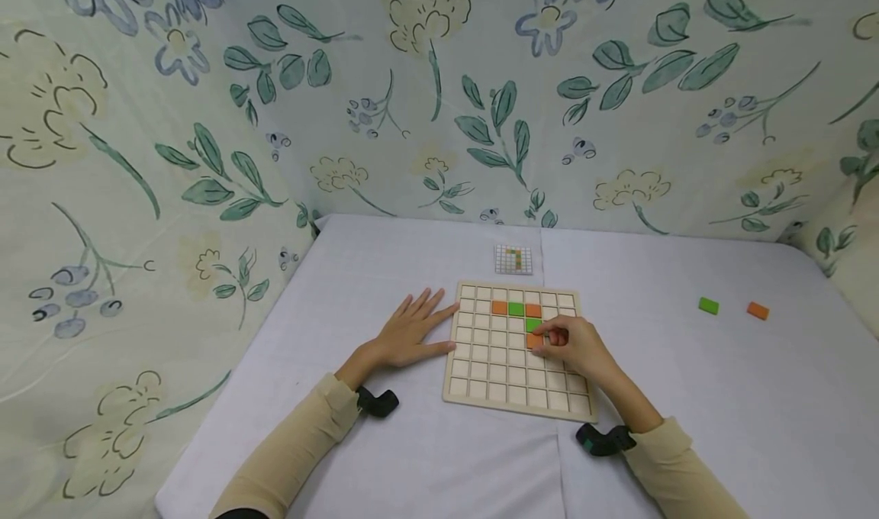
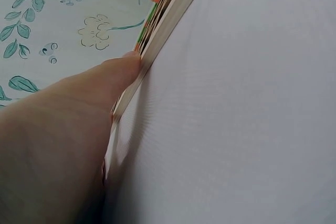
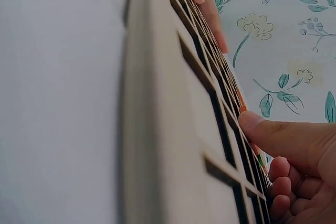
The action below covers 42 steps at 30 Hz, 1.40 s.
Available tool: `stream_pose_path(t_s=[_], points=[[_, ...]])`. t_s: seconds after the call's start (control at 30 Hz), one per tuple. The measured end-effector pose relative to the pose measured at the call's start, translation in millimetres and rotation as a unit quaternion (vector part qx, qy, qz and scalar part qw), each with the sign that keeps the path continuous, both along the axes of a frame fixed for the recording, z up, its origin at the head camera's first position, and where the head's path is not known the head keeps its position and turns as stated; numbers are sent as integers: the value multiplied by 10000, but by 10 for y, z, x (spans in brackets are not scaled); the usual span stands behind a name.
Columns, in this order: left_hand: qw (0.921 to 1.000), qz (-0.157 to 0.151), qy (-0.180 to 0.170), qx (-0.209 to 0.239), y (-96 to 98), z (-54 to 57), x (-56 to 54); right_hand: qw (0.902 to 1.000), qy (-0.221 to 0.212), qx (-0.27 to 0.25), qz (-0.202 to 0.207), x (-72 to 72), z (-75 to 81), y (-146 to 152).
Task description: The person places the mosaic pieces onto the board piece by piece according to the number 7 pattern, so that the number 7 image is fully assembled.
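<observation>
A wooden grid board (image 1: 479,389) lies on the table. In its upper rows an orange tile (image 1: 499,307), a green tile (image 1: 516,309) and another orange tile (image 1: 532,311) form a row. Below the row's right end sit a green tile (image 1: 532,325) and a lower orange tile (image 1: 533,341). My right hand (image 1: 580,347) pinches that lower orange tile between thumb and index finger, at its cell; the other fingers are curled. Spread flat on the cloth, my left hand (image 1: 408,336) touches the board's left edge with its fingertips; its thumb (image 2: 123,72) shows against the frame.
Behind the board lies a small pattern card (image 1: 513,259) with a coloured grid. Off to the right are a loose green tile (image 1: 709,305) and a loose orange tile (image 1: 758,311). White cloth (image 1: 481,465) covers the table, and a floral curtain (image 1: 426,122) hangs behind.
</observation>
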<state>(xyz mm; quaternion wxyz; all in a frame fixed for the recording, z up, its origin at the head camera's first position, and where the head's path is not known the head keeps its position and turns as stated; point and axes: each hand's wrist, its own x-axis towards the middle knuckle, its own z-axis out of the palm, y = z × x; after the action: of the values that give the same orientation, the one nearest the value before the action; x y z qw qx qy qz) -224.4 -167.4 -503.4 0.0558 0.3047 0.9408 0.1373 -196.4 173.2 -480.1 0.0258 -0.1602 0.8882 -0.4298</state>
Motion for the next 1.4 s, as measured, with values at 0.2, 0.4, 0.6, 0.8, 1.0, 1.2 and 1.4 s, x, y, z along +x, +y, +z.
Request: stream_pose_path(t_s=[0.2,0.4,0.6,0.8,1.0,1.2,1.4], points=[[10000,34,-45,-57,4,14,3,10000,-88,-11,-41,-6,2,2],[10000,13,-6,4,6,20,10,9998,-164,-24,-80,-11,15,24],[10000,27,-28,-10,10,19,15,9994,-216,-215,-188,-4,60,126],[10000,9,22,-8,12,18,17,9986,-114,-199,-468,0,132,295],[10000,-12,3,18,8,14,17,9954,62,-91,-957,19,201,529],[10000,19,-70,-38,7,6,20,9905,158,-225,-1347,45,227,824],[10000,29,-44,1,15,5,16,9836,166,-68,-1792,64,222,1106]])
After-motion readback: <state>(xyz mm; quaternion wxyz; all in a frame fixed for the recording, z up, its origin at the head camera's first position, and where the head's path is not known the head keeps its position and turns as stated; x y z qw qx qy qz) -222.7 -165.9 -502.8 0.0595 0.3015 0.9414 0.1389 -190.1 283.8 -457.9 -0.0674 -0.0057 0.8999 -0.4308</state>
